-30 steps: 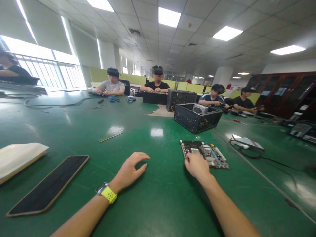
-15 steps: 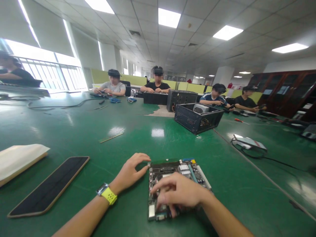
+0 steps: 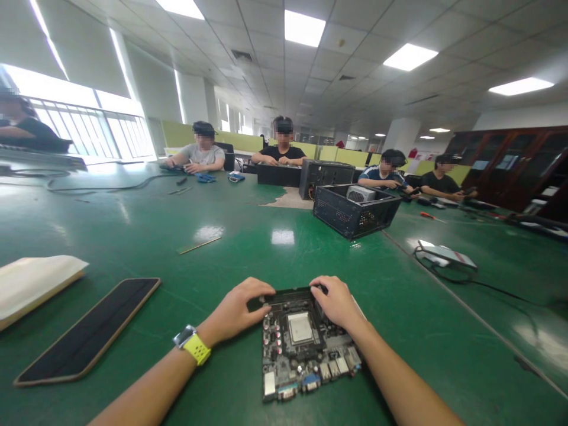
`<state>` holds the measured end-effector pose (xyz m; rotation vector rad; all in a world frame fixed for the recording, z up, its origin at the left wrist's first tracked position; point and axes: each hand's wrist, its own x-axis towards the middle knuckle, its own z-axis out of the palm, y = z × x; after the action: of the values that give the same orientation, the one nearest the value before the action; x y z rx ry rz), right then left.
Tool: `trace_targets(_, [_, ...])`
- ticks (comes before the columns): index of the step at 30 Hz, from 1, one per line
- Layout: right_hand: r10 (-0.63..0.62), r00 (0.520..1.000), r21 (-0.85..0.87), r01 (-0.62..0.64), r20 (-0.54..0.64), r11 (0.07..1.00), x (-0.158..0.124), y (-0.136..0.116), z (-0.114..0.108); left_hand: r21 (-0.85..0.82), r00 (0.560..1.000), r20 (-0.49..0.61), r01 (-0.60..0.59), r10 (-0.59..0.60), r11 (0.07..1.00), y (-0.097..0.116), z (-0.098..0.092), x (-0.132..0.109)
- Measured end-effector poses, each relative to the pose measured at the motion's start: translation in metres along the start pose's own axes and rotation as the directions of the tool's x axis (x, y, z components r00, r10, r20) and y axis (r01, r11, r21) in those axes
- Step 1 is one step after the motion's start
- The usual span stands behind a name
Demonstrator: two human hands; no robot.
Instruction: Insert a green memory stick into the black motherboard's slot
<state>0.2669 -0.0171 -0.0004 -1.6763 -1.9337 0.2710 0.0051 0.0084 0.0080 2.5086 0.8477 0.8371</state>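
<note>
The left hand point(image 3: 235, 307) and right hand point(image 3: 338, 303) curl over the board's point(image 3: 298, 355) far edge, perhaps steadying it at 2 spots; whether either pinches it, I cannot tell. It lies on the table point(image 3: 133, 248), within easy reach, the open case point(image 3: 336, 216) well beyond.

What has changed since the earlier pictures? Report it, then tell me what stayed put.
The motherboard has moved left and nearer the person. The right hand went with it, and is now at its far edge. The left hand barely moved; its fingertips are now at the board's far left corner. Whether either hand grips is unclear. The open computer case and thin stick stayed put.
</note>
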Motion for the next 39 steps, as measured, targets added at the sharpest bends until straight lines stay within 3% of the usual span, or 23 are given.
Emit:
trace_targets(5, [-0.003, 0.999, 0.053, 0.006, -0.041, 0.999, 0.0026, 0.0033, 0.0046, -0.014, 1.000, -0.021, -0.015, 0.015, 1.000, 0.0011, -0.0010, -0.0007])
trace_targets(39, [0.007, 1.000, 0.051, -0.006, -0.012, 0.999, 0.0024, 0.0002, 0.0029, -0.019, 0.999, -0.028, -0.042, 0.041, 0.999, 0.0025, -0.0016, -0.0006])
